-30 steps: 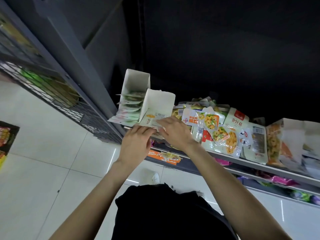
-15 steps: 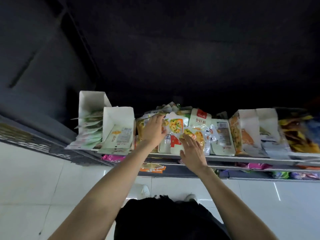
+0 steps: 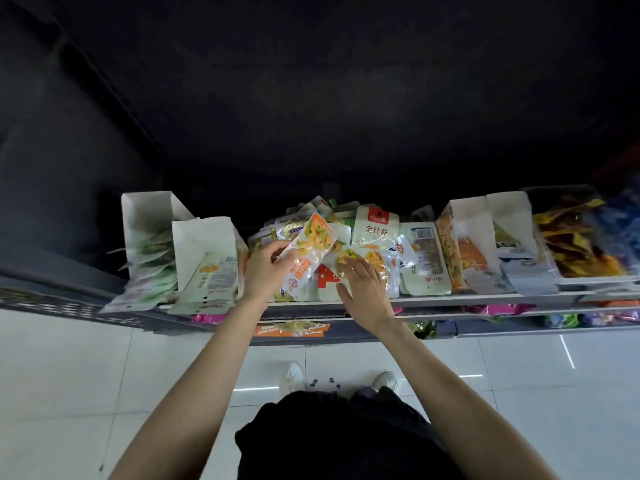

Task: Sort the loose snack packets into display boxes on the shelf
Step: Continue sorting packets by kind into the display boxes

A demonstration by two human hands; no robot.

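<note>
Sorting looks partly done, by my reading. Two white display boxes at the left end of the shelf already carry stock: the far-left box holds a fanned stack of pale green packets, and the second box just beside it holds white-and-yellow packets leaning forward. Two more white boxes stand to the right of centre with orange and grey packs in them.

Between the two groups lies the unsorted part: a loose heap of snack packets, overlapping and facing different ways, some upright at the back.

Left hand pinches one packet, orange and yellow print, lifted clear of the heap and tilted; thumb and fingers curl on its lower left edge. Right hand lies on the heap just right of it, fingers fairly straight and spread over a yellow-green packet; whether it grips anything I cannot tell, it reads as pressing or sifting.

Judgement: one packet picked, not yet boxed; the middle pile is still sizeable, so much remains. Lower shelf goods sit below, untouched.
</note>
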